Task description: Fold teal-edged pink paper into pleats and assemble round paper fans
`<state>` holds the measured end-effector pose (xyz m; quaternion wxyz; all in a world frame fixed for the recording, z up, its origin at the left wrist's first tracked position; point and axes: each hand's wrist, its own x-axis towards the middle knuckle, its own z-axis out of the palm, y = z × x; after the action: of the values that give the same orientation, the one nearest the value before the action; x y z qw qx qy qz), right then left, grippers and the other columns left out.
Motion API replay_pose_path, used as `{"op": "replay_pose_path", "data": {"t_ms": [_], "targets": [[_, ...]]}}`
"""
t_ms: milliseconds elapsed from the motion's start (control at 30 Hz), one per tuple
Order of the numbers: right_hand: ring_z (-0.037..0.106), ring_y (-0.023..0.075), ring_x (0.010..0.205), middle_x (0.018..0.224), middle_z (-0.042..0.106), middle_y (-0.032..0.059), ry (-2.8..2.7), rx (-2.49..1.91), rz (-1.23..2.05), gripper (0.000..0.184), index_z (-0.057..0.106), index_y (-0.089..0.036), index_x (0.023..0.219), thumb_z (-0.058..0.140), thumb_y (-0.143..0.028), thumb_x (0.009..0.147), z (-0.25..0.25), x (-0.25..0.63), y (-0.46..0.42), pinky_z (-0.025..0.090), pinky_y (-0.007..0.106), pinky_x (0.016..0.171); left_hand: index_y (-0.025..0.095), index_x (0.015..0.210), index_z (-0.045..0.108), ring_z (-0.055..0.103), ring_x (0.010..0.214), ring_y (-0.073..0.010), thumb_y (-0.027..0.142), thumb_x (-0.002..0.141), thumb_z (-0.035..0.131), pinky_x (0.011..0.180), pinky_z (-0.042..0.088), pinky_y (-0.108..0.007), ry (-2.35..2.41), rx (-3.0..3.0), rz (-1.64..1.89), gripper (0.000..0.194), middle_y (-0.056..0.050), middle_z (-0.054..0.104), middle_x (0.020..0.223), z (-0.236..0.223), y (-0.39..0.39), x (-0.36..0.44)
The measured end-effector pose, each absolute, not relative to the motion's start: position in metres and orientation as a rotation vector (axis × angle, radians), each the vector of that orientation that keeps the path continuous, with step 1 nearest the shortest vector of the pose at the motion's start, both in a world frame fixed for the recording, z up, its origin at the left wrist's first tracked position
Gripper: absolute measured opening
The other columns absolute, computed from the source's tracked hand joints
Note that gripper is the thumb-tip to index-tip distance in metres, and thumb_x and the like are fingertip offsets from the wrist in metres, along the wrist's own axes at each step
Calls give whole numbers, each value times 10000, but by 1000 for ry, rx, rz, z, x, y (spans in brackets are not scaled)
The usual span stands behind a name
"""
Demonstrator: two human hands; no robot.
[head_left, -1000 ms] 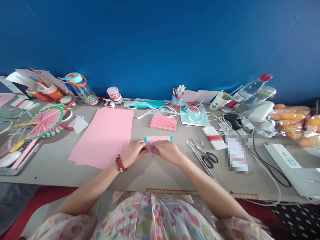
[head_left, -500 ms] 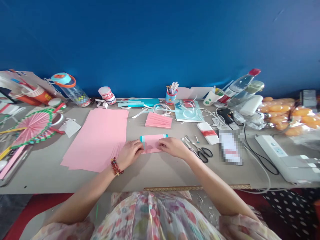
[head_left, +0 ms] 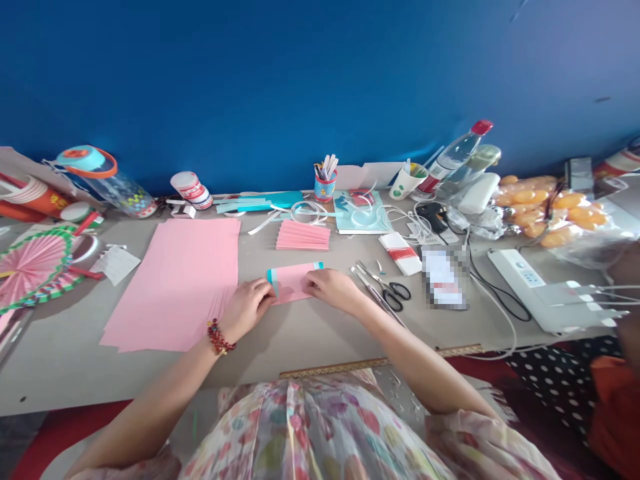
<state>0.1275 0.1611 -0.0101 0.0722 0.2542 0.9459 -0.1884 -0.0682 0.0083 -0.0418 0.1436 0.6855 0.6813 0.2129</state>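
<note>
A small pink paper with a teal and pale strip at each end lies on the table in front of me. At its left end my left hand, a red bead bracelet on the wrist, is closed with bent fingers on the edge. My right hand is closed on the right end, its fingertips pressed together there. The underside of the paper and the thumbs are mostly hidden. Just behind it sits a pleated pink paper. Large pink sheets lie stacked beside my left hand.
Black-handled scissors lie right of my right hand, near a white card wound with red. Farther right are a phone and a power strip. A pink folded fan is at left; a pen cup stands at the back.
My view has turned slightly to the right, so the table's things sit farther left in the picture. Both hands stay at the ends of the small pink paper, which looks slightly more tilted.
</note>
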Motion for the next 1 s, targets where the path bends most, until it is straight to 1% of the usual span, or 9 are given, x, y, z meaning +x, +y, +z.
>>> {"op": "replay_pose_path", "data": {"t_ms": [300, 467, 633, 733, 800, 900, 1000], "targets": [[620, 196, 915, 1002, 698, 91, 2871, 748, -498, 175, 638, -161, 985, 541, -305, 964, -19, 129, 158, 354, 253, 687, 197, 838, 581, 597, 802, -182, 224, 942, 538, 744, 410, -299, 1986, 1978, 587, 116, -13, 634, 858, -39, 8, -66], [613, 191, 902, 986, 690, 95, 2891, 730, -490, 174, 629, -158, 989, 524, -296, 977, -20, 131, 157, 361, 258, 700, 194, 844, 579, 589, 803, -180, 231, 948, 535, 736, 403, -296, 1999, 1985, 568, 120, -10, 632, 866, -40, 8, -66], [602, 201, 904, 964, 683, 95, 2936, 723, -462, 162, 620, -156, 968, 531, -291, 974, -23, 133, 155, 362, 268, 708, 192, 879, 584, 588, 833, -182, 244, 966, 507, 764, 409, -307, 2014, 2022, 531, 127, -17, 627, 892, -41, 6, -65], [596, 201, 892, 941, 678, 88, 2970, 718, -444, 154, 616, -159, 954, 542, -294, 969, -25, 134, 154, 362, 270, 715, 188, 953, 602, 579, 862, -187, 226, 975, 479, 779, 417, -319, 2024, 2091, 498, 130, -34, 624, 934, -41, 5, -64], [592, 198, 883, 927, 675, 85, 2983, 710, -453, 158, 615, -162, 945, 544, -302, 968, -26, 134, 154, 360, 269, 717, 203, 1061, 619, 562, 914, -201, 185, 975, 454, 807, 416, -340, 2011, 2210, 438, 187, -52, 619, 994, -40, 6, -63], [590, 195, 872, 917, 676, 83, 2991, 717, -475, 162, 615, -161, 922, 562, -310, 958, -27, 133, 154, 349, 266, 706, 289, 1231, 602, 520, 1008, -226, 138, 968, 438, 886, 393, -387, 1866, 2480, 283, 345, -58, 602, 1109, -38, 10, -61], [592, 180, 855, 909, 684, 65, 2987, 712, -582, 117, 624, -165, 894, 602, -275, 928, -24, 136, 159, 336, 251, 686, 351, 1318, 556, 494, 1045, -222, 173, 984, 439, 947, 369, -399, 1703, 2643, 192, 396, -47, 601, 1126, -35, 15, -60]]}}
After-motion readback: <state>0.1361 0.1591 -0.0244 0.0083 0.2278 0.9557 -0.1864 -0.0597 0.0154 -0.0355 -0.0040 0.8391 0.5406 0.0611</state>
